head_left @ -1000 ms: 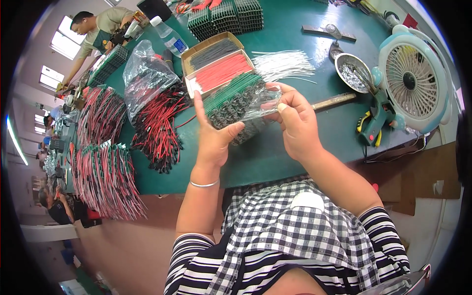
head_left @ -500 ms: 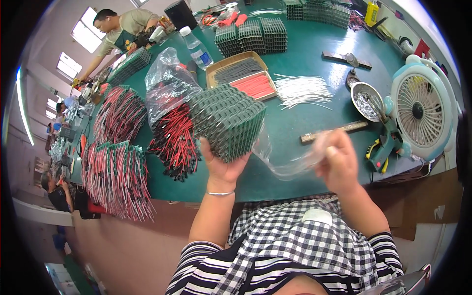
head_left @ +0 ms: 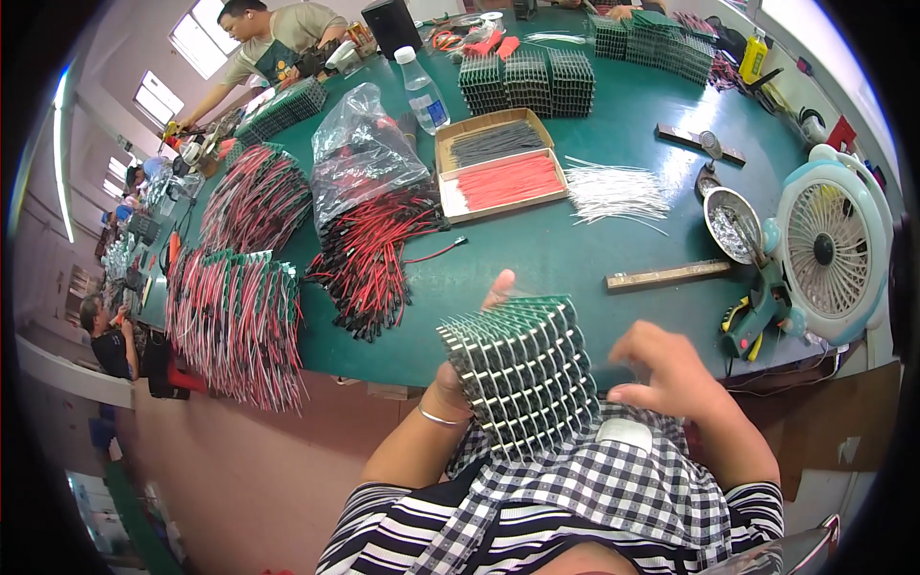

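L grip (head_left: pixel 448 389) holds grn stack (head_left: pixel 525 379), R grip (head_left: pixel 668 369) half-curled.

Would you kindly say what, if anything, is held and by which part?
The gridded green stack, by its left side, in the left grip; right grip: cannot tell.

We are in what looks like an electronics assembly workshop: our long green desk (head_left: pixel 537 253) carries stacked green boards (head_left: pixel 527 82), heaps of red-and-black leads (head_left: pixel 372 264) and a shallow box (head_left: pixel 500 210) of red strips (head_left: pixel 508 182), while an aproned co-worker (head_left: pixel 305 31) reaches across it and a tube light (head_left: pixel 59 158) glows at our left.
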`<state>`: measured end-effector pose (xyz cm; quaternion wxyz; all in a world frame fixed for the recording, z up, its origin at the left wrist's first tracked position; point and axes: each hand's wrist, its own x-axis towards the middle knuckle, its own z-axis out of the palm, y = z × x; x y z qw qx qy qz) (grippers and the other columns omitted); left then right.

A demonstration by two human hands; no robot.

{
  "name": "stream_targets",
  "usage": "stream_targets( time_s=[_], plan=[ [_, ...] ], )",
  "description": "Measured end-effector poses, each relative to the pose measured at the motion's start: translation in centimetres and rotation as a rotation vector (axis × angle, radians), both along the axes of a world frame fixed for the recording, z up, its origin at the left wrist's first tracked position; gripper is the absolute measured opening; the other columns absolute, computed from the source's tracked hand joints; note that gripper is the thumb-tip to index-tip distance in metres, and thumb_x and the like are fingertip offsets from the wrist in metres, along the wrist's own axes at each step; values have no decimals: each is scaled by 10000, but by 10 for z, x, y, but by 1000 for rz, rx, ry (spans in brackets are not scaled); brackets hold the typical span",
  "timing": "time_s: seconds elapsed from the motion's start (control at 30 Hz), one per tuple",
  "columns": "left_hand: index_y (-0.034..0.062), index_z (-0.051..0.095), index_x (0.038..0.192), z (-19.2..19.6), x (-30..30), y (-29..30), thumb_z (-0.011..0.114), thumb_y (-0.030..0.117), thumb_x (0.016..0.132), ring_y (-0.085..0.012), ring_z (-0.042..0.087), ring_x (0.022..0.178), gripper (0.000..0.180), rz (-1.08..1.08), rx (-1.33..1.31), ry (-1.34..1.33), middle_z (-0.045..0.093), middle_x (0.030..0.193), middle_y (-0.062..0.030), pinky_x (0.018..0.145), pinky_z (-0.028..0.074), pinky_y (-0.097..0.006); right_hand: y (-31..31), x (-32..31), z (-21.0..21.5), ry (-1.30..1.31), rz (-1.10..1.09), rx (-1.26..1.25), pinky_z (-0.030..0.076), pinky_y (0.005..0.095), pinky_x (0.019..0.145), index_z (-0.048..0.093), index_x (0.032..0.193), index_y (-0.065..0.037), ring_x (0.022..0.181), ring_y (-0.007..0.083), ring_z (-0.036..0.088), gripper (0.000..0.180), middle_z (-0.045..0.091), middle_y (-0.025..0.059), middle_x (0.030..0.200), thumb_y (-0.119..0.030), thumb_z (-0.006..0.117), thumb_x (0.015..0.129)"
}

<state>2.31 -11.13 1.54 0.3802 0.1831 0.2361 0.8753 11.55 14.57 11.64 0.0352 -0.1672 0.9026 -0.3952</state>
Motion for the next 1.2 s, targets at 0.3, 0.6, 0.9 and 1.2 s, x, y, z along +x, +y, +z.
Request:
stream_targets(
  time_s=[0.3, 0.6, 0.9, 1.2],
  plan=[
    [148, 47, 1497, 35, 45, 37, 893, 398, 515, -259, 480, 1235, 1320, -159, 102, -217, 409, 1400, -147, 1058, 373, -405, -23, 5, -32, -297, -247, -1444, 483, 343, 708, 438, 743, -102, 744, 216, 560, 147, 547, 66, 740, -126, 553, 831],
    [37, 429, 1311, -12, 31, 71, 471, 605, 875, -276, 510, 1155, 716, -824, 669, -599, 505, 1246, -225, 1012, 401, -398, 20, 40, -48, -543, -593, -1536, 443, 335, 562, 511, 997, -125, 609, 161, 471, 193, 473, 26, 778, -289, 500, 896],
    [313, 102, 1491, 66, 4, 29, 407, 473, 950, -351, 469, 1166, 641, -329, -15, -233, 436, 1291, -191, 935, 370, -607, 30, 151, -129, -262, -406, -520, 412, 405, 952, 555, 1000, -57, 1124, 316, 541, 188, 581, 162, 1189, -227, 557, 920],
    [257, 207, 1470, 46, -3, 26, 534, 420, 906, -311, 484, 1175, 672, -114, -35, -134, 464, 1313, -148, 938, 393, -565, 208, 199, -46, 559, -1652, -888, 222, 213, 395, 494, 702, -132, 428, 37, 303, 372, 370, -65, 532, -395, 425, 955]
  ],
)
